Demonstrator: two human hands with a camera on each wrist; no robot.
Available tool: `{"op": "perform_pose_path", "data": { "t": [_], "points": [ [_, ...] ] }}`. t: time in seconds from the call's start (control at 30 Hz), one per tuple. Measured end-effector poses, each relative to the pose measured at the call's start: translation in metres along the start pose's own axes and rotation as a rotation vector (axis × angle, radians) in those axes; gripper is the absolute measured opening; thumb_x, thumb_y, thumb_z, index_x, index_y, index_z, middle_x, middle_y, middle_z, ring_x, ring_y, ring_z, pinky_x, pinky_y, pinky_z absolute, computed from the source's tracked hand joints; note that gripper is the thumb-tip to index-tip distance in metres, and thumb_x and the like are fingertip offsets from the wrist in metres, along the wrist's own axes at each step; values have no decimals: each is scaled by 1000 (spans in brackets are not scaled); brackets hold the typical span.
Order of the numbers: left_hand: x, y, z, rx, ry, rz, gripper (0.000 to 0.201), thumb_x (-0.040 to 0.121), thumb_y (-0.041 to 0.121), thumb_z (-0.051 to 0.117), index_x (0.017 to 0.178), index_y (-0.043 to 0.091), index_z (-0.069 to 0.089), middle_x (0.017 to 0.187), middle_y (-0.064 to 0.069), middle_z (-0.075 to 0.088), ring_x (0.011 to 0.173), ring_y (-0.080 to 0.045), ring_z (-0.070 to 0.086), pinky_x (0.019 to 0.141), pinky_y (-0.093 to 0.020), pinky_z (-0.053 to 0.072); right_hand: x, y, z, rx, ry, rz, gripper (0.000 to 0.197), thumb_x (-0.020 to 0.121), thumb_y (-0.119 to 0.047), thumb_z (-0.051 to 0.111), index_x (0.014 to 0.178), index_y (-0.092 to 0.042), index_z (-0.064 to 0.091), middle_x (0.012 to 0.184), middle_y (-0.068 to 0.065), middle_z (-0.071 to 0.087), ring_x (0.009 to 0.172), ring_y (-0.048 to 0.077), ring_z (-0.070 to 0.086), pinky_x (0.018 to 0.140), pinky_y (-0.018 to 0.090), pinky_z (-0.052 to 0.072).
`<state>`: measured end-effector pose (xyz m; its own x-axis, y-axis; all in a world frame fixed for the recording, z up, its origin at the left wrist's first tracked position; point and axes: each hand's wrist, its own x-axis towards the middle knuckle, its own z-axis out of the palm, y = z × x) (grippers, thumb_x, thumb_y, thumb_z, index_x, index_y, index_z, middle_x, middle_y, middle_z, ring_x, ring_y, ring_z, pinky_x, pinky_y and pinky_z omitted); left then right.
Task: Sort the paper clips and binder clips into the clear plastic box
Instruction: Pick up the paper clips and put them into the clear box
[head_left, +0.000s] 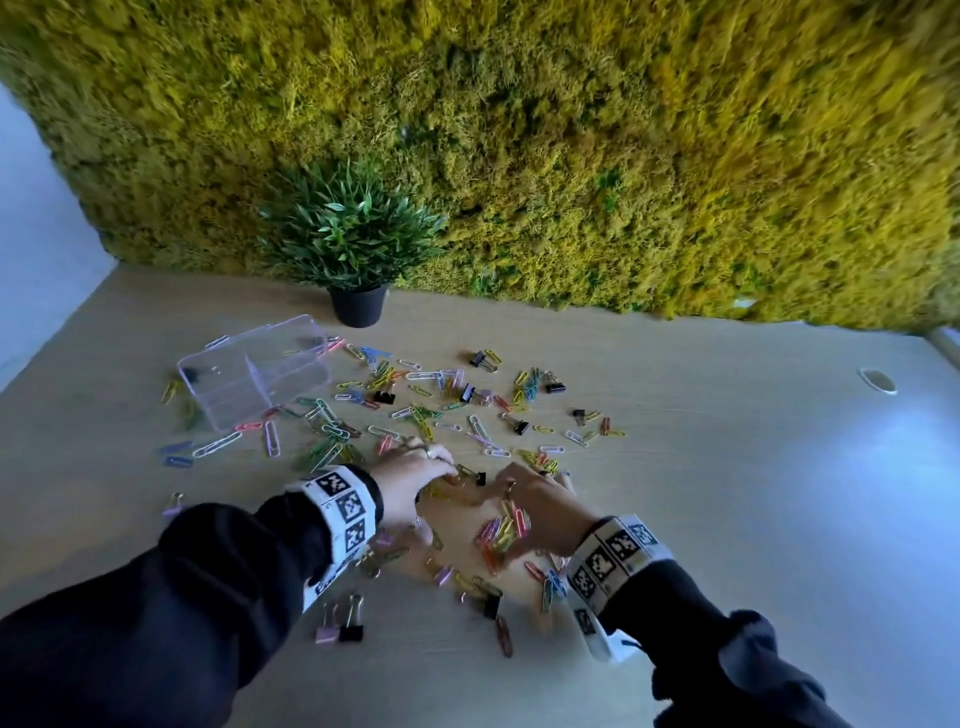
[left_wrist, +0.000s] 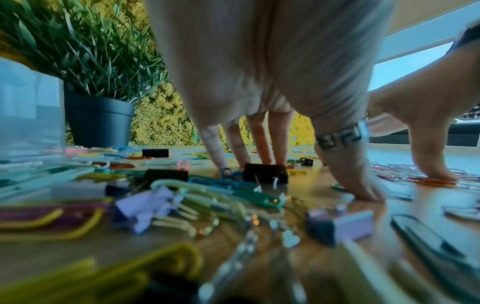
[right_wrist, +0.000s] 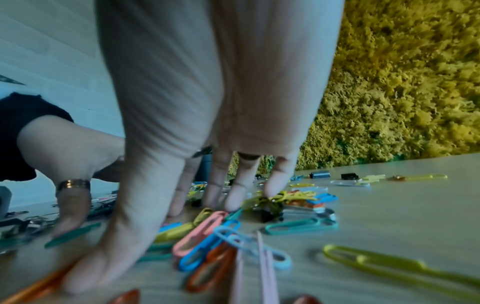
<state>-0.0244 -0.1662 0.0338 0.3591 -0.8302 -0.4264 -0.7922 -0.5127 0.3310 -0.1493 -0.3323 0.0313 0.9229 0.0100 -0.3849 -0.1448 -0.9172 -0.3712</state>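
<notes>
Many clips: coloured plastic-coated paper clips (head_left: 501, 535) and small metal binder clips (head_left: 351, 631) strewn on the wooden desk (head_left: 727, 519)
Box: clear plastic box (head_left: 249, 371), 10 o'clock
Left hand (head_left: 410, 480): fingers (left_wrist: 235, 148) spread straight, pressing down
Right hand (head_left: 540, 512): fingers (right_wrist: 233, 193) likewise
Handling: light, slippery; pinch edges

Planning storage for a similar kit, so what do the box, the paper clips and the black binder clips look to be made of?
Box: clear rigid plastic, glossy; the table shows through its walls. Paper clips: probably wire under a smooth coloured plastic coating, since the colours look solid and bright. Black binder clip: apparently painted sheet metal with bare shiny wire handles.
</notes>
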Motion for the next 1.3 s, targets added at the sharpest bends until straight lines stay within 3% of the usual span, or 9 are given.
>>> {"op": "perform_pose_path", "data": {
  "t": [0.23,0.37,0.57,0.67,0.8,0.93,1.13,1.23,1.3],
  "points": [
    [5,3,4,-147,160,-43,24,78,20,71,102,17,67,113,0,62,106,-16,55,92,-28,42,7,-2,-5,255,-2,-28,22,77,-7,70,99,-5,70,72,-11,57,59,-10,47,58,2,38],
    [7,9,2,-74,86,-76,23,87,17,60,110,12,59,117,-8,60,107,-21,56,89,-29,43,14,-3,-4,133,-33,-26,20,84,-9,63,103,-3,66,99,8,69,68,-3,54,60,-3,38],
    [4,14,-2,-50,-27,-101,24,94,13,45,118,9,48,121,-8,53,103,-21,55,83,-31,45,13,-5,-4,110,24,14,21,88,-9,57,108,-2,63,102,9,67,89,18,63,82,23,47],
    [-5,10,-13,-593,-26,-164,14,96,14,41,105,11,51,97,-1,52,78,-14,54,65,-24,49,4,10,-9,617,85,65,14,89,-3,54,101,0,62,76,-2,58,60,-4,56,64,15,49],
    [-12,5,-14,-1548,-66,-129,25,93,10,27,74,13,42,70,-1,43,55,-10,43,49,-21,43,-15,21,-7,1656,137,212,15,90,5,45,97,2,58,94,13,60,60,8,64,59,21,57],
    [-8,10,-4,-1769,-71,-173,26,84,13,24,62,17,39,58,1,41,42,-10,35,38,-16,31,-19,24,5,2013,76,351,25,93,-3,40,110,6,56,80,14,63,62,15,61,56,21,56],
    [-11,19,-1,-1143,78,-161,38,87,3,23,52,16,33,47,5,31,47,-14,23,44,-21,22,-14,8,7,1336,182,496,33,93,-5,28,66,-16,42,53,-4,38,35,3,33,34,17,31],
    [-14,19,1,-629,77,-126,36,95,26,39,64,12,48,57,3,39,57,-14,37,59,-24,31,-24,-3,9,425,158,413,29,96,-41,36,91,-15,49,86,4,59,73,14,58,75,30,49],
    [-17,19,2,-361,-5,-77,26,87,39,57,95,15,59,61,6,39,55,-9,36,55,-22,29,-32,-11,12,87,113,391,70,82,-69,39,120,-10,41,110,8,62,95,25,62,79,35,47]
  ]
}}
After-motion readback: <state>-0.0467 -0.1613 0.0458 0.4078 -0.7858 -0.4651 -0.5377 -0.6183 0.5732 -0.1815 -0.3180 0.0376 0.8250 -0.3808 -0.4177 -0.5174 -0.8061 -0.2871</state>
